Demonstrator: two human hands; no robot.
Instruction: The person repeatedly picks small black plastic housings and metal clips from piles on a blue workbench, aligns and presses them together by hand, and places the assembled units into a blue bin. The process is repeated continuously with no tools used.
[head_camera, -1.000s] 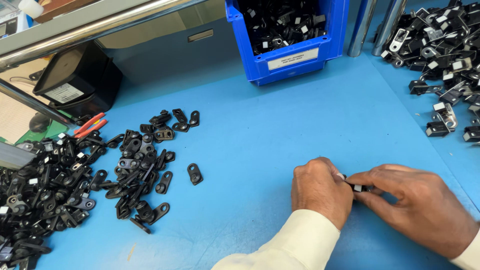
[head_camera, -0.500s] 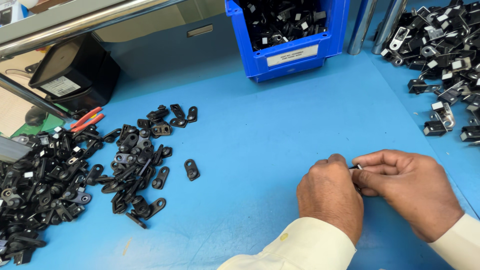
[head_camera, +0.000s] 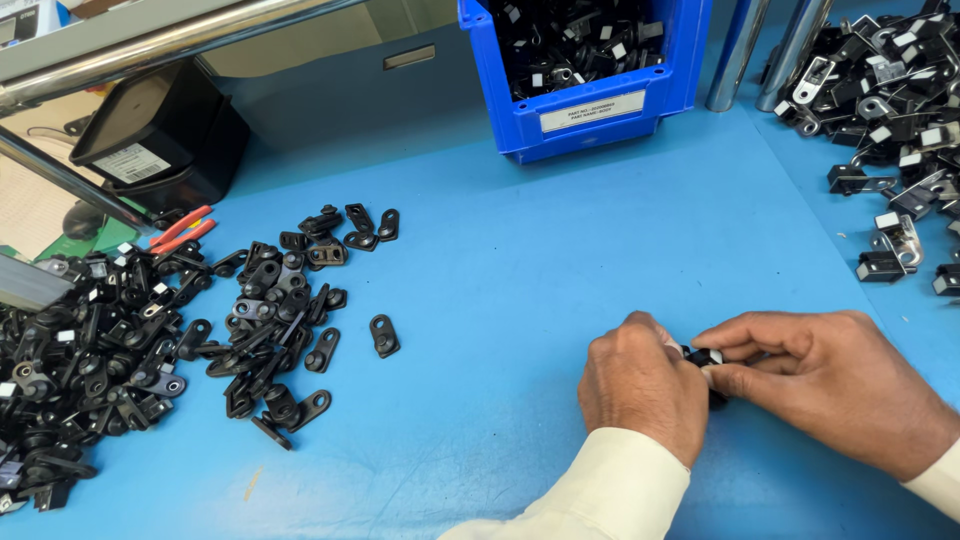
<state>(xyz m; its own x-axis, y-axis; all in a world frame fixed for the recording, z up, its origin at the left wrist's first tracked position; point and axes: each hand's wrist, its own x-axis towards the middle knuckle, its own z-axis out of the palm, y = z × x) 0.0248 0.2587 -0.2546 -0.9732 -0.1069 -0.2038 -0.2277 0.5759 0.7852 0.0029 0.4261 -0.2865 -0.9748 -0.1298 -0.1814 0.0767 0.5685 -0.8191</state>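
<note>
My left hand (head_camera: 640, 385) and my right hand (head_camera: 830, 385) meet low on the blue table (head_camera: 560, 250), fingertips pinched together on a small black part with a white tab (head_camera: 703, 357). Most of that part is hidden between the fingers. Both wrists wear cream sleeves. A single flat black bracket (head_camera: 383, 335) lies alone to the left of my hands. Further left, a loose spread of black brackets (head_camera: 280, 320) sits on the table.
A big heap of black parts (head_camera: 80, 360) fills the left edge, with red-handled pliers (head_camera: 180, 228) behind it. A blue bin of parts (head_camera: 590, 110) stands at the back. Another pile of black and metal parts (head_camera: 890, 110) lies at right. A black box (head_camera: 160, 135) sits back left.
Both hands have stayed together on the small part, working it between the fingertips. The view has shifted slightly; the piles have not moved.
</note>
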